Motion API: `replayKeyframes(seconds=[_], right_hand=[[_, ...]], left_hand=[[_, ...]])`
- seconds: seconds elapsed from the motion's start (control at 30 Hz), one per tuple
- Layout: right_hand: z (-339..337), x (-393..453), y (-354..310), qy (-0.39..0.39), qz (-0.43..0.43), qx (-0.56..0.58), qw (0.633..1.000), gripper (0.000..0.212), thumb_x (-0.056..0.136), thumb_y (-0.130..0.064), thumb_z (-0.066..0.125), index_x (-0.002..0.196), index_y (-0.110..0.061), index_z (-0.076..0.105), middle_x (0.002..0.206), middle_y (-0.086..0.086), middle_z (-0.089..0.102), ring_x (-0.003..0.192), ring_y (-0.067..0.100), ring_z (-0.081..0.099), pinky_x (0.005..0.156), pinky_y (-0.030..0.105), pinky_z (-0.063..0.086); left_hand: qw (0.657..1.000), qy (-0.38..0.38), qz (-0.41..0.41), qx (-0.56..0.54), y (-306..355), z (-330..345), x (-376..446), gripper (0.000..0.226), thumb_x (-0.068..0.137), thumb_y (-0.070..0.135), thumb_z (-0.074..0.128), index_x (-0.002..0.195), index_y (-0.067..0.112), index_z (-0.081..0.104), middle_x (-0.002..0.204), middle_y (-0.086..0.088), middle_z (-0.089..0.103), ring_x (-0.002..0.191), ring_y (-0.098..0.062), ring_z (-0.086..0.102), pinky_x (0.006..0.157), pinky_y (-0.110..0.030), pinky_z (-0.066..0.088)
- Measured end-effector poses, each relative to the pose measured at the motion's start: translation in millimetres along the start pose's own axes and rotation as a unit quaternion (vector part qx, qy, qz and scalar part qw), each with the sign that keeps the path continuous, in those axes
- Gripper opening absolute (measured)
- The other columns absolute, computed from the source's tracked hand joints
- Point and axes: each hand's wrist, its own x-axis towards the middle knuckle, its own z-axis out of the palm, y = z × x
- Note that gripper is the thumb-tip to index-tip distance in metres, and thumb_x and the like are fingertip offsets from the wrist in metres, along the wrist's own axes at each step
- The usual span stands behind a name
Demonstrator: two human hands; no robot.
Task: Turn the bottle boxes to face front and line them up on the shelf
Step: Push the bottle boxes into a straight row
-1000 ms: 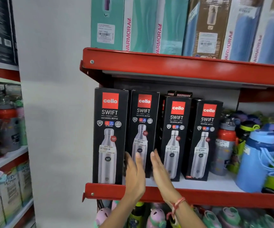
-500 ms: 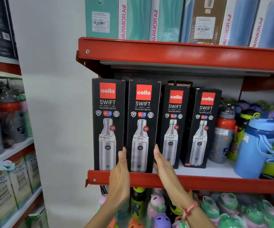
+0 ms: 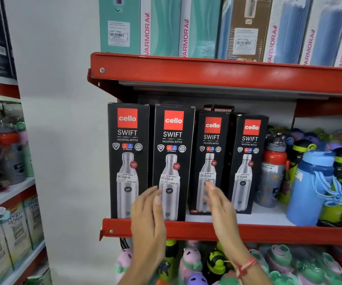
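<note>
Our left hand (image 3: 148, 214) and right hand (image 3: 219, 202) hover, fingers spread and holding nothing, before four black boxes (image 3: 173, 161) facing front on the red shelf (image 3: 268, 232). The two boxes at nine o'clock stand at the shelf's lip; the two at three o'clock sit farther back, beside loose bottles (image 3: 310, 186).

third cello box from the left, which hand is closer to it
Right. The right hand is raised in front of the third cello box, overlapping its lower half. The left hand is farther left, before the second cello box.
</note>
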Motion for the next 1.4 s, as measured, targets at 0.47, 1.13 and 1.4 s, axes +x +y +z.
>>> replayKeyframes(seconds=[0.47,1.13,1.4], right_hand=[[-43.6,45.1,23.7,-0.086,0.097,0.035,0.991,0.092,0.068,-0.09,0.027,0.147,-0.044,0.018,0.159,-0.009,0.018,0.146,0.015,0.018,0.119,0.049,0.017],[-76.1,2.2,17.4,-0.139,0.04,-0.028,0.989,0.064,0.079,-0.077,0.024,0.139,-0.056,0.022,0.156,-0.006,0.029,0.138,0.014,0.037,0.118,0.042,0.025],[-115.0,30.0,32.9,0.002,-0.011,0.046,0.999,0.043,0.086,-0.068,0.036,0.121,-0.05,0.053,0.134,-0.012,0.057,0.12,0.006,0.055,0.109,0.042,0.039]], left_hand=[[0.938,-0.242,-0.218,-0.117,19.4,93.9,9.5,0.089,0.072,0.077,0.005,0.149,0.033,0.006,0.16,0.007,0.011,0.146,-0.01,0.01,0.117,-0.034,0.006],[0.95,-0.218,-0.2,-0.1,22.8,72.2,-25.5,0.1,0.064,0.09,0.009,0.148,0.038,0.015,0.157,0.014,0.015,0.144,-0.006,0.017,0.121,-0.04,0.01],[0.998,-0.038,0.009,-0.043,50.8,112.7,-35.0,0.05,0.09,0.054,0.025,0.128,0.032,0.048,0.133,0.018,0.047,0.127,0.004,0.039,0.106,-0.016,0.03]])
